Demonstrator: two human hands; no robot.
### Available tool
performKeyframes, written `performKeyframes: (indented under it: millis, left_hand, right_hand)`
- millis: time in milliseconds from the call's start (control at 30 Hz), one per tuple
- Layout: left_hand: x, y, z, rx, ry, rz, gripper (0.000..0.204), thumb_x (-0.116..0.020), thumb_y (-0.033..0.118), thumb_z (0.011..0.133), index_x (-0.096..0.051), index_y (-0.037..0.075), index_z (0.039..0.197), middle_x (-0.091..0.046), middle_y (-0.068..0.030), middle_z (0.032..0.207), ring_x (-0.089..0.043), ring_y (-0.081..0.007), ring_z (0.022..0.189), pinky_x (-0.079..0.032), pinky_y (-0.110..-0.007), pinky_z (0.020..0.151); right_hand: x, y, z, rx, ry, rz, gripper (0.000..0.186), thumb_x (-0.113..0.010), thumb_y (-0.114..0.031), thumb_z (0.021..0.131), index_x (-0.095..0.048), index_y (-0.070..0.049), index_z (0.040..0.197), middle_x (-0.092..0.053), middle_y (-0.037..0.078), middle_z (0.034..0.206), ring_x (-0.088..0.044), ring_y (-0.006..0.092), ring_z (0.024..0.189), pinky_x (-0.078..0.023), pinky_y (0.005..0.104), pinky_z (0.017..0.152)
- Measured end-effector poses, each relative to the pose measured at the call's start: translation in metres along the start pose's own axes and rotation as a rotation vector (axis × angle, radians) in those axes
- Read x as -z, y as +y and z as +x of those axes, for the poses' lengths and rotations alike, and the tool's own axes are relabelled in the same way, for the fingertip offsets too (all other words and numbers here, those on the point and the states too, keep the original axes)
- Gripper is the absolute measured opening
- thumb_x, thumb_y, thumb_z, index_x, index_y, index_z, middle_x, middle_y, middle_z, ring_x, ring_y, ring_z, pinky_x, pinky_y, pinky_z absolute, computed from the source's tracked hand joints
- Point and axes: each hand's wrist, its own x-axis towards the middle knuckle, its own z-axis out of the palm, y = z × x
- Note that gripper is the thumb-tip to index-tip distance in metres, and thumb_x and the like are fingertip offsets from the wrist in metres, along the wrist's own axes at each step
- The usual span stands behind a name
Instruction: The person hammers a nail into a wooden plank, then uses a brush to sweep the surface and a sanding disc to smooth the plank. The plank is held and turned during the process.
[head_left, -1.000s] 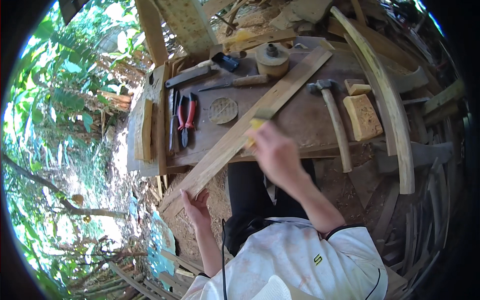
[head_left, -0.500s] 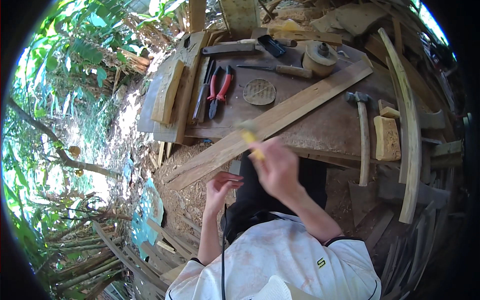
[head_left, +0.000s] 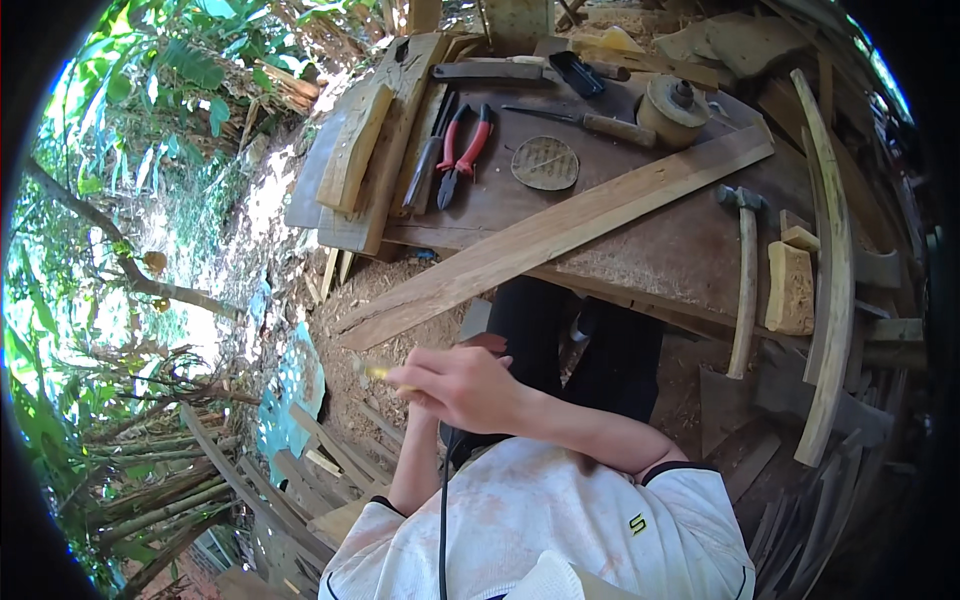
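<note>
Two hands: both are lifted near the chest, away from the workbench, and they meet at one small yellow pencil.
Right hand: the fingers are curled closed around the pencil, whose tip sticks out to the person's left. It touches nothing on the bench.
Left hand: it is mostly hidden behind the right one, only a few fingertips show. I cannot tell if it is closed, or if it holds the pencil too.
Pencil, place: in the air over the sandy ground, just below the near end of the long plank, apart from it.
Plank, place: it lies slanted over the bench, its far end is near the round sanding tool, and its near end hangs out past the bench edge with no support.
Risk, plank: I think a knock from an arm could tip or swing the hanging end, because no hand steadies it now.
Risk, pencil: the grip looks light and near the back end, so the pencil may slip and fall into the sand and wood scraps.
Risk, cable: a black cable runs down over the white shirt close to the forearms, and it could catch a wrist.
Risk, tools: the hammer, the red pliers and the round disc lie near the plank, and a shifting plank may push them off.
</note>
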Motion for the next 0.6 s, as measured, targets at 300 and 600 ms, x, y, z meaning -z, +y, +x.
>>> performKeyframes:
  millis: [300,600]
  left_hand:
    - [-0.002,-0.003,0.005,-0.029,0.019,0.019,0.037,-0.057,0.027,0.104,-0.072,-0.002,0.121,-0.078,-0.0156,0.117,-0.075,-0.0294,0.108,-0.056,-0.041,0.1]
    - [0.0,-0.018,0.01,-0.09,0.216,-0.004,0.045,-0.049,0.035,0.109,-0.073,-0.002,0.121,-0.078,-0.0171,0.118,-0.075,-0.0307,0.108,-0.055,-0.042,0.101]
  right_hand:
    - [-0.008,0.013,0.003,-0.097,0.059,-0.106,0.029,-0.074,-0.018,0.096,-0.068,-0.013,0.124,-0.065,0.004,0.099,-0.074,0.0223,0.075,-0.06,0.0368,0.062]
    - [-0.027,0.014,0.013,-0.088,0.036,-0.18,0.028,-0.075,-0.017,0.096,-0.07,-0.015,0.124,-0.067,0.004,0.101,-0.071,0.0207,0.074,-0.06,0.0372,0.062]
